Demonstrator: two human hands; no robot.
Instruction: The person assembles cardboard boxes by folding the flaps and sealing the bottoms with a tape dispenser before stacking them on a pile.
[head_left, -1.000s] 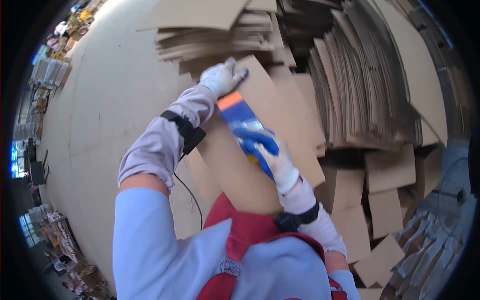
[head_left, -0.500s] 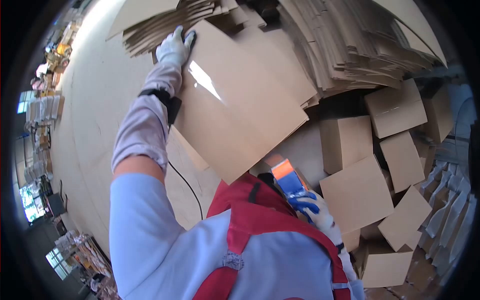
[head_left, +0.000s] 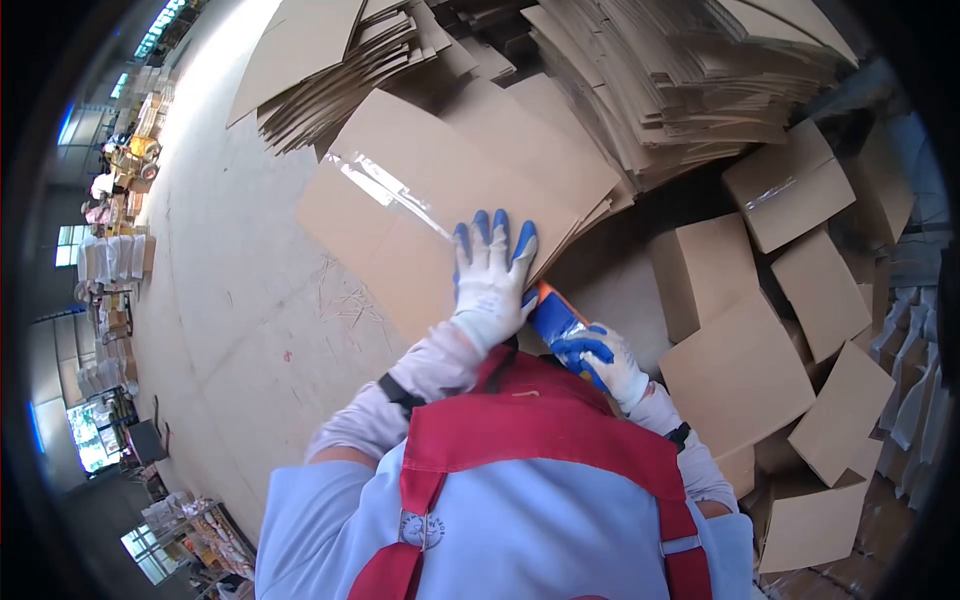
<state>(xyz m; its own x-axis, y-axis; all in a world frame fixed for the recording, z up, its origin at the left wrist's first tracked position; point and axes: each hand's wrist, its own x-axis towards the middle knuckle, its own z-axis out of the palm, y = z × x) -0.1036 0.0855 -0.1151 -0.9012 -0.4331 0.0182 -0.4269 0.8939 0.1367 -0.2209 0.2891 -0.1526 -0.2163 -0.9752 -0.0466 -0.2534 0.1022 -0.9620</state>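
Note:
A flat brown cardboard piece (head_left: 400,190) with shiny clear tape across it lies before me, on top of other flat cardboard. My left hand (head_left: 492,270), in a white glove with blue fingertips, rests on its near right part with the fingers spread. Just right of it, my right hand (head_left: 603,362), gloved the same way, is wrapped round a blue and orange tool (head_left: 556,316). The tool's orange end is beside the cardboard's near right edge, partly hidden by my left hand and the cardboard.
Stacks of flat cardboard (head_left: 660,90) stand at the back right, with another stack (head_left: 340,80) at the back left. Folded boxes (head_left: 740,370) are piled on the right. Grey floor (head_left: 230,240) extends left, toward distant shelves and windows.
My left hand has come back from the cardboard's far left edge to its near right part. The cardboard has turned and shifted left, and the tool is now closer to its edge.

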